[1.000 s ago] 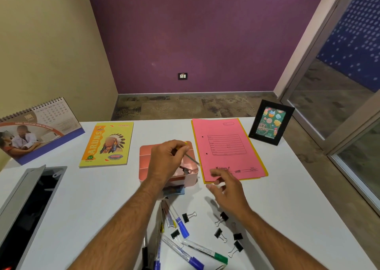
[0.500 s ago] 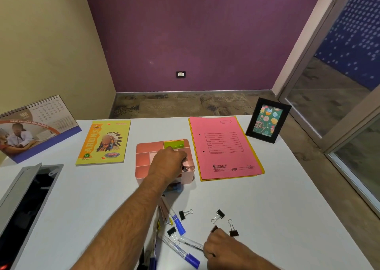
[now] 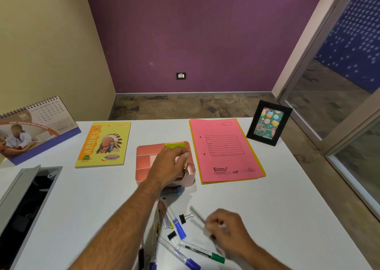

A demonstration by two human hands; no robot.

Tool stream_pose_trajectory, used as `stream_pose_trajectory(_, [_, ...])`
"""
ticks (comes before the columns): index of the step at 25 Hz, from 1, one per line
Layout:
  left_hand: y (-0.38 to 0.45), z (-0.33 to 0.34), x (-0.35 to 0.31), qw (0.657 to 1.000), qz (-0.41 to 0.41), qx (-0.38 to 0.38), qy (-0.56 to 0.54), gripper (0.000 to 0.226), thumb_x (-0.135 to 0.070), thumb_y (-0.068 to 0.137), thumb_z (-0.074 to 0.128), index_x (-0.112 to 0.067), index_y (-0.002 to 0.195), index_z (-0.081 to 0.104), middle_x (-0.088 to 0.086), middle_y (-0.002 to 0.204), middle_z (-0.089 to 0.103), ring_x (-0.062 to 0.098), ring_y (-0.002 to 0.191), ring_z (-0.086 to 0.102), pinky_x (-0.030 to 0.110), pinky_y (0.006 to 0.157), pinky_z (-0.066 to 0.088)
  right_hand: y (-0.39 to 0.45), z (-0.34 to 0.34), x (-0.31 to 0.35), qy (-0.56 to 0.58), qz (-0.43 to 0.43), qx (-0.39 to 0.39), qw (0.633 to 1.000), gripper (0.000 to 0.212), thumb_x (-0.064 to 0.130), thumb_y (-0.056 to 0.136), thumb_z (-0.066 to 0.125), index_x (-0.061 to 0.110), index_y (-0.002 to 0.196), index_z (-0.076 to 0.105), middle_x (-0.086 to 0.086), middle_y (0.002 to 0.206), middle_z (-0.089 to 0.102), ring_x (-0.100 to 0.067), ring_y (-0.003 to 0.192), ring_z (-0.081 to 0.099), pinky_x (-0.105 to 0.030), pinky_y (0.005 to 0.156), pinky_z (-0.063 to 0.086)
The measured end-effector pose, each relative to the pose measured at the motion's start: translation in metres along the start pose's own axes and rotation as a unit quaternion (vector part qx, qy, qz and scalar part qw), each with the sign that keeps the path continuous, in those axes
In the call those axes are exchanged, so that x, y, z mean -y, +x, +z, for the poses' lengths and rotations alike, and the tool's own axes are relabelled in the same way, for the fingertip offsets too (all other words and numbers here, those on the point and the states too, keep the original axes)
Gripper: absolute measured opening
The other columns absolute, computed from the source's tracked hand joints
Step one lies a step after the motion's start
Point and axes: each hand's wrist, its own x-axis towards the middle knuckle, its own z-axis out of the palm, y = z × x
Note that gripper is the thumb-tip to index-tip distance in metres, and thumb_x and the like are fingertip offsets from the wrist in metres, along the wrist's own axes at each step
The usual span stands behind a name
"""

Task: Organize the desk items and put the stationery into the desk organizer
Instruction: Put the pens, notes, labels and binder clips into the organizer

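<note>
The pink desk organizer (image 3: 144, 163) sits mid-desk with a green sticky pad (image 3: 174, 146) in its back compartment. My left hand (image 3: 169, 164) is over it, fingers pinched on a thin pencil (image 3: 184, 168) that points down into the front right compartment. My right hand (image 3: 228, 231) hovers blurred above the near desk, closed on what look like binder clips, with a grey streak sticking out to its left. On the desk lie a blue marker (image 3: 178, 226), a green-capped marker (image 3: 202, 251), another blue marker (image 3: 181, 256), some pens (image 3: 164, 216) and two binder clips (image 3: 185, 218) (image 3: 172, 236).
A yellow notebook (image 3: 104, 144) lies left of the organizer and a pink file (image 3: 224, 150) right of it. A black photo frame (image 3: 268, 124) stands at the far right corner, a desk calendar (image 3: 35, 128) at far left. An open grey cable hatch (image 3: 24, 204) is at the left edge.
My left hand lowered the pencil into the organizer's front right compartment. My right hand dropped to the near desk, gathered the right-hand binder clips and has lifted with them.
</note>
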Motion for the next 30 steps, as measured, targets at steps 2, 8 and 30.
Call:
stream_pose_trajectory(2, [-0.004,-0.003,-0.013,0.993,0.001,-0.011,-0.120,0.023,-0.035,0.096,0.058,-0.018,0.093,0.075,-0.007,0.086,0.074,0.009,0.082,0.066,0.032,0.074,0.053,0.019,-0.005,0.018,0.171,0.113,-0.085,0.975,0.019,0.002,0.086,0.069,0.016,0.074,0.073,-0.003,0.067,0.069,-0.011,0.064,0.060,-0.024,0.063,0.050])
stream_pose_trajectory(8, [-0.011,0.000,-0.031,0.962,-0.015,0.093,-0.258,0.019,-0.030,0.079,0.079,-0.014,0.090,0.077,0.002,0.082,0.075,0.014,0.069,0.069,0.028,0.064,0.057,0.068,-0.012,0.063,0.412,0.175,-0.147,0.882,0.009,0.009,0.092,0.063,0.003,0.088,0.069,-0.012,0.072,0.070,-0.020,0.063,0.065,-0.029,0.062,0.057])
stream_pose_trajectory(30, [0.030,-0.031,-0.029,0.955,0.062,0.075,0.279,0.016,-0.019,0.085,0.066,-0.014,0.100,0.071,0.004,0.096,0.065,0.017,0.084,0.059,0.029,0.075,0.053,0.011,-0.010,-0.005,0.132,0.270,-0.038,0.953,0.012,0.005,0.078,0.075,0.012,0.068,0.076,0.000,0.059,0.069,-0.010,0.055,0.061,-0.023,0.058,0.048])
